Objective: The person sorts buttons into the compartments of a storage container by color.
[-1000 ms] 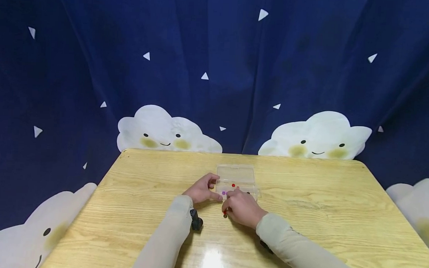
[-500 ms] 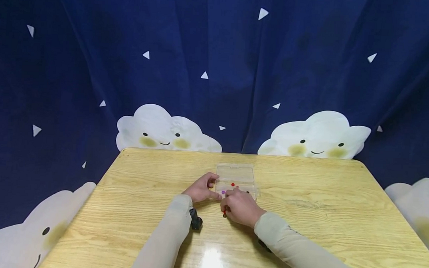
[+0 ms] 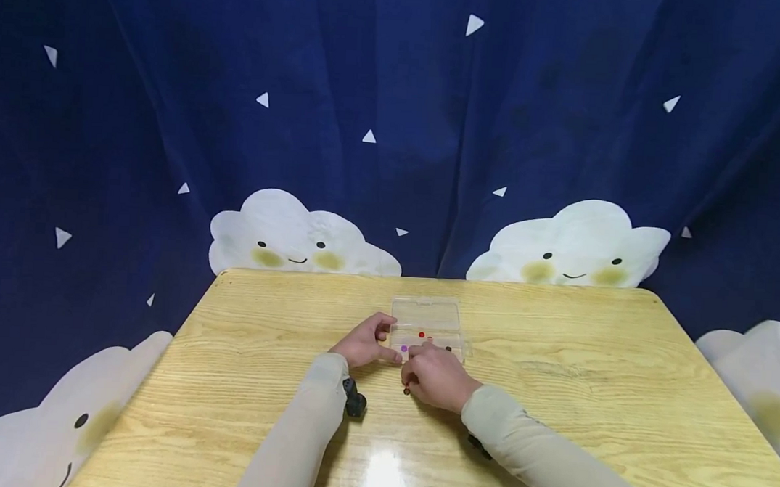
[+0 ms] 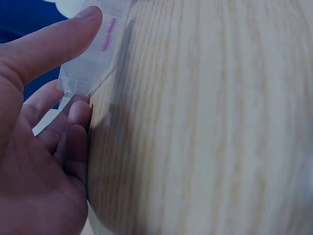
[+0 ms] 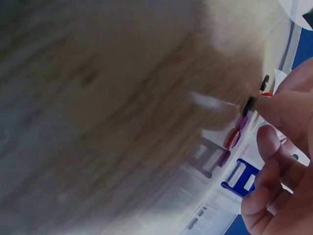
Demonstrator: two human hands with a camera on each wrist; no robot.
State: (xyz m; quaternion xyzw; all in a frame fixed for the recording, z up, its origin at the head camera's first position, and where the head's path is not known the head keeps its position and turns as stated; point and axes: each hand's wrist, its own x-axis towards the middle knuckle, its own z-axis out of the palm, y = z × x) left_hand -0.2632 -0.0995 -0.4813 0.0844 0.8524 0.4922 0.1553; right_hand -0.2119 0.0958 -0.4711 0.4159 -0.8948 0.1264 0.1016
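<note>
Left hand thumb and fingers gripping the clear box; right hand fingertips pinching a dark bead.

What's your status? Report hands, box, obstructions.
Left hand holds clear box at its left edge. Right hand at box front, fingertip on dark bead. Nothing in the way.

The tabletop is pale yellow wood with darker streaks of grain and a white glare patch near its front edge. The box at its middle is clear plastic, holding a purple bead, a red bead and a dark bead. Both sleeves are light beige. Behind the far edge hangs a deep navy curtain scattered with small white triangles and printed with white smiling clouds that have yellow cheeks.
</note>
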